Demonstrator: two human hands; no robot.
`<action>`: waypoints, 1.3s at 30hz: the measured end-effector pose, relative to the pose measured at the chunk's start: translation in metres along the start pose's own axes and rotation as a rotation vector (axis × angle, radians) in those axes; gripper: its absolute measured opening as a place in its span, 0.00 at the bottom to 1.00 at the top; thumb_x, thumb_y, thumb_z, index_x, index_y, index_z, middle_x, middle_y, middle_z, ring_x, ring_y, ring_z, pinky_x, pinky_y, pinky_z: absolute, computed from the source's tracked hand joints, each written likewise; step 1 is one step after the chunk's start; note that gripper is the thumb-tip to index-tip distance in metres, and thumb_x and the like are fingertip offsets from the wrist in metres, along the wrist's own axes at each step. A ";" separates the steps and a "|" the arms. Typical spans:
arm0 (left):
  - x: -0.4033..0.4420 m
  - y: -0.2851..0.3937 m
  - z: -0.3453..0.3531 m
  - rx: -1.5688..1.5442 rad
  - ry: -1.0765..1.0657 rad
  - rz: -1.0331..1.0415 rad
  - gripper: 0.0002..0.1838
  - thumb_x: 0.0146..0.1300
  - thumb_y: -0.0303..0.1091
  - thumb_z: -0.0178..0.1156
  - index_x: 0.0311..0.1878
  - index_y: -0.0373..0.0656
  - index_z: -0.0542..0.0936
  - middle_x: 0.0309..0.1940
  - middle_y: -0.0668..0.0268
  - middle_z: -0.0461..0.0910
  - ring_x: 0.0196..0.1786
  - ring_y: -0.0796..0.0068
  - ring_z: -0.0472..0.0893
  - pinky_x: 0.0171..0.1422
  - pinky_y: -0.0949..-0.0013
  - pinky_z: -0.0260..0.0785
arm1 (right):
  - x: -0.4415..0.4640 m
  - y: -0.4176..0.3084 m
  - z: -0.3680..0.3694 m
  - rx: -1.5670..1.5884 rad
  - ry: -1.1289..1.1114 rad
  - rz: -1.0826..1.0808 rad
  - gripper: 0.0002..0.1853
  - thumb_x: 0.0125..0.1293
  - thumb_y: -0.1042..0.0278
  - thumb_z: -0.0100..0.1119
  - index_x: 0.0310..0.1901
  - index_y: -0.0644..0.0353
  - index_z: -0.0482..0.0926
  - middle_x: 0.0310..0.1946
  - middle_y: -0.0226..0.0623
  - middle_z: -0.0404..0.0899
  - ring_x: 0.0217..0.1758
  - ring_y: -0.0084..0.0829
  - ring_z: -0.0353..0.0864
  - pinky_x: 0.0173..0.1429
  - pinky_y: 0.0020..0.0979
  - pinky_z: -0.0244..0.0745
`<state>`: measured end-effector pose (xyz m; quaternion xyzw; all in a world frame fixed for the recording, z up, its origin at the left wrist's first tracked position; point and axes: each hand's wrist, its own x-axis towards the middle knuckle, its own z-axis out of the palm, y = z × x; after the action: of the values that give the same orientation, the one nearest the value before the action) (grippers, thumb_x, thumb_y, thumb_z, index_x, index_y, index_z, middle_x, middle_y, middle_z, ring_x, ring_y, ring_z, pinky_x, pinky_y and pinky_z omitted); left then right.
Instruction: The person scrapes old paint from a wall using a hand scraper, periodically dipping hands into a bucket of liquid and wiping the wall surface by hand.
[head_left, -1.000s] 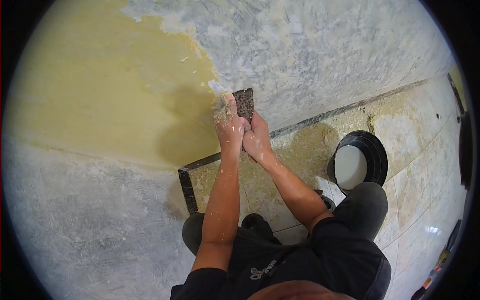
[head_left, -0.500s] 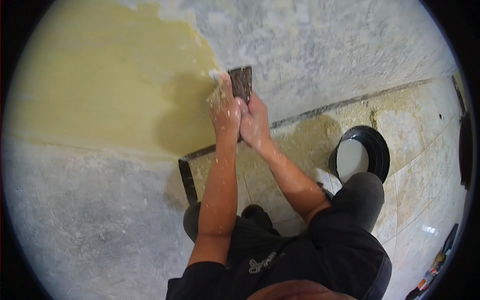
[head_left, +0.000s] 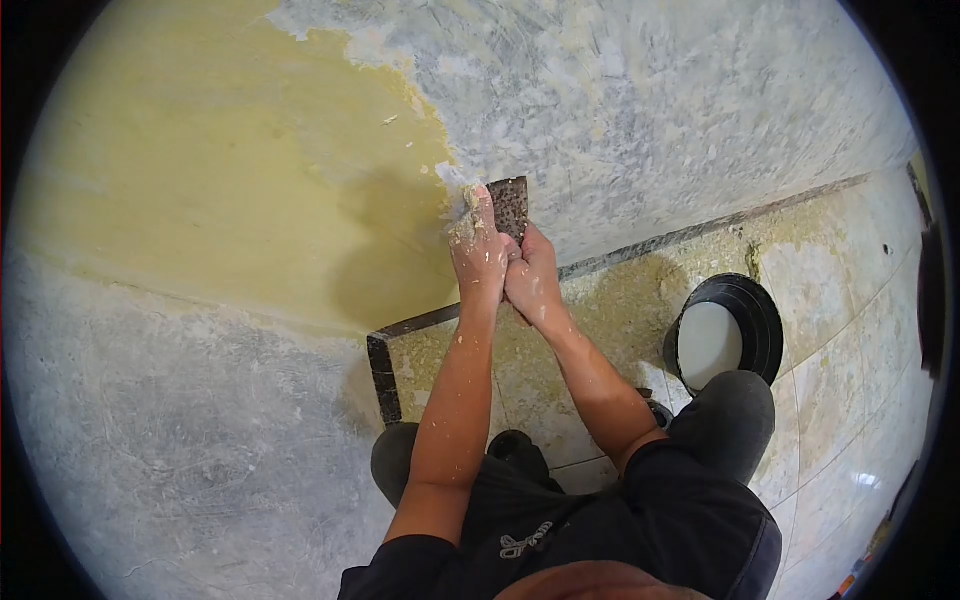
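My left hand [head_left: 477, 245] and my right hand [head_left: 533, 275] are together on a flat, speckled dark scraper [head_left: 509, 205], its blade against the wall near the edge of the yellow paint [head_left: 250, 180]. Pale crumbs coat the fingers of my left hand, whose forefinger lies along the blade's left side. My right hand is wrapped round the lower part of the tool, and the handle is mostly hidden by both hands. Bare grey-white wall [head_left: 620, 120] spreads to the right of the blade.
A black bucket [head_left: 765, 325] with whitish liquid stands on the tiled floor beside my right knee. Yellowish scrapings [head_left: 620, 310] litter the floor along the dark skirting [head_left: 700, 230]. A small dark container [head_left: 660, 413] is partly hidden by my leg. Tools lie at the lower right edge.
The hands and scraper first shifted up along the wall, then came back down. The whole view has also moved slightly, so the wall and bucket sit a little differently in it.
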<state>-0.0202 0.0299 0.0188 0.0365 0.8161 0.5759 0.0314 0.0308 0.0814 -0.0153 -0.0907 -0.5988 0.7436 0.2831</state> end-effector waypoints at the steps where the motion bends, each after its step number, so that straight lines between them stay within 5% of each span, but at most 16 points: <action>1: 0.000 0.001 0.000 0.026 0.007 -0.027 0.31 0.69 0.57 0.45 0.28 0.35 0.78 0.14 0.62 0.72 0.19 0.71 0.72 0.27 0.65 0.64 | -0.001 0.001 0.001 -0.031 0.008 0.003 0.15 0.62 0.78 0.48 0.52 0.67 0.72 0.39 0.56 0.80 0.44 0.54 0.80 0.47 0.39 0.72; 4: 0.007 -0.018 0.004 0.146 0.121 0.317 0.30 0.69 0.57 0.45 0.31 0.36 0.80 0.17 0.63 0.74 0.22 0.71 0.73 0.29 0.65 0.65 | 0.002 -0.001 0.001 -0.071 0.000 0.021 0.15 0.62 0.78 0.48 0.51 0.68 0.72 0.38 0.58 0.79 0.43 0.57 0.78 0.46 0.40 0.72; 13: 0.006 0.025 -0.006 -0.234 0.029 -0.161 0.30 0.66 0.61 0.49 0.35 0.39 0.81 0.20 0.68 0.77 0.25 0.71 0.76 0.32 0.67 0.67 | 0.014 -0.032 0.005 -0.100 -0.047 -0.077 0.13 0.61 0.76 0.50 0.47 0.70 0.71 0.33 0.61 0.77 0.40 0.63 0.75 0.39 0.44 0.71; 15: 0.025 -0.017 0.006 -0.086 0.215 0.287 0.28 0.68 0.53 0.50 0.33 0.32 0.76 0.21 0.55 0.76 0.24 0.65 0.74 0.31 0.60 0.65 | 0.010 -0.017 0.005 -0.120 0.018 -0.165 0.14 0.62 0.76 0.51 0.49 0.69 0.71 0.35 0.61 0.77 0.41 0.62 0.75 0.41 0.43 0.72; 16: 0.022 -0.029 0.013 0.174 0.438 0.760 0.30 0.68 0.55 0.48 0.26 0.32 0.75 0.14 0.55 0.73 0.19 0.65 0.74 0.27 0.61 0.63 | 0.002 -0.002 0.003 -0.122 0.015 -0.171 0.14 0.62 0.76 0.51 0.49 0.69 0.71 0.35 0.61 0.77 0.41 0.62 0.75 0.41 0.43 0.72; 17: 0.009 -0.016 0.012 0.162 0.445 0.766 0.30 0.68 0.55 0.48 0.26 0.32 0.75 0.14 0.55 0.73 0.19 0.65 0.74 0.27 0.61 0.63 | -0.003 0.015 0.000 -0.138 0.041 -0.171 0.14 0.61 0.76 0.50 0.50 0.68 0.71 0.35 0.60 0.78 0.42 0.62 0.75 0.42 0.41 0.72; 19: -0.019 0.021 0.001 0.102 -0.022 -0.153 0.32 0.67 0.60 0.47 0.39 0.34 0.79 0.30 0.58 0.79 0.30 0.66 0.74 0.37 0.61 0.67 | -0.002 0.020 -0.006 -0.144 0.056 -0.186 0.15 0.61 0.77 0.50 0.50 0.68 0.71 0.36 0.60 0.78 0.43 0.61 0.76 0.43 0.40 0.73; 20: -0.012 0.006 0.002 0.027 -0.055 -0.201 0.32 0.68 0.60 0.46 0.37 0.33 0.79 0.30 0.59 0.79 0.30 0.65 0.74 0.37 0.60 0.67 | -0.004 0.018 -0.009 -0.098 0.011 -0.100 0.15 0.61 0.77 0.50 0.50 0.68 0.72 0.36 0.60 0.78 0.44 0.61 0.76 0.44 0.40 0.73; 24: -0.009 0.017 0.010 -0.006 0.101 -0.054 0.31 0.68 0.60 0.46 0.33 0.36 0.79 0.24 0.64 0.77 0.26 0.71 0.72 0.33 0.64 0.66 | 0.002 -0.010 0.000 -0.037 0.058 -0.182 0.14 0.60 0.78 0.49 0.49 0.68 0.73 0.35 0.60 0.78 0.43 0.60 0.76 0.44 0.39 0.73; 26: 0.016 0.005 0.001 -0.014 0.159 0.318 0.30 0.70 0.54 0.45 0.35 0.30 0.78 0.26 0.49 0.78 0.30 0.59 0.78 0.38 0.57 0.67 | 0.021 -0.027 -0.001 -0.082 -0.012 -0.122 0.14 0.60 0.79 0.49 0.49 0.68 0.73 0.34 0.59 0.78 0.42 0.60 0.76 0.44 0.39 0.73; 29: 0.004 0.030 -0.008 0.001 0.022 0.005 0.28 0.70 0.53 0.46 0.44 0.31 0.77 0.37 0.47 0.78 0.40 0.56 0.77 0.47 0.55 0.66 | 0.023 -0.023 0.005 -0.138 -0.053 -0.182 0.13 0.61 0.78 0.49 0.48 0.67 0.73 0.33 0.59 0.77 0.40 0.60 0.76 0.42 0.39 0.73; 30: 0.027 -0.027 -0.005 -0.023 0.079 0.362 0.28 0.70 0.53 0.45 0.43 0.31 0.77 0.36 0.48 0.78 0.40 0.56 0.77 0.46 0.56 0.66 | 0.019 -0.014 0.008 -0.080 -0.009 -0.179 0.13 0.61 0.78 0.49 0.48 0.67 0.73 0.34 0.58 0.77 0.40 0.59 0.77 0.42 0.39 0.73; 33: -0.002 -0.011 0.010 0.075 0.228 0.328 0.30 0.70 0.54 0.44 0.36 0.30 0.77 0.27 0.48 0.78 0.33 0.57 0.79 0.39 0.56 0.67 | -0.005 0.020 0.004 -0.068 0.052 -0.160 0.13 0.62 0.77 0.49 0.48 0.67 0.73 0.35 0.56 0.79 0.40 0.57 0.78 0.43 0.39 0.73; 34: -0.012 -0.006 0.006 0.167 0.109 0.142 0.31 0.70 0.54 0.44 0.31 0.30 0.76 0.19 0.51 0.76 0.26 0.59 0.78 0.32 0.57 0.66 | -0.007 0.024 0.000 -0.109 0.072 -0.151 0.13 0.62 0.77 0.48 0.48 0.67 0.73 0.35 0.55 0.79 0.41 0.56 0.79 0.43 0.38 0.73; 37: -0.011 0.000 -0.003 0.369 -0.115 0.019 0.30 0.70 0.55 0.43 0.47 0.34 0.79 0.32 0.53 0.81 0.29 0.59 0.77 0.40 0.59 0.68 | -0.008 0.029 -0.005 -0.010 -0.008 0.011 0.13 0.63 0.77 0.48 0.49 0.66 0.73 0.38 0.54 0.80 0.43 0.54 0.80 0.45 0.38 0.73; 39: -0.007 -0.005 0.001 0.170 -0.095 -0.181 0.30 0.71 0.55 0.41 0.45 0.33 0.79 0.29 0.53 0.80 0.29 0.60 0.77 0.39 0.58 0.68 | -0.005 0.025 -0.005 -0.048 -0.004 0.001 0.13 0.64 0.76 0.48 0.49 0.67 0.73 0.39 0.54 0.80 0.43 0.51 0.81 0.45 0.38 0.73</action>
<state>-0.0130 0.0281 0.0144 -0.0077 0.8596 0.4969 0.1187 0.0300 0.0799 -0.0415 -0.0960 -0.6169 0.7295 0.2794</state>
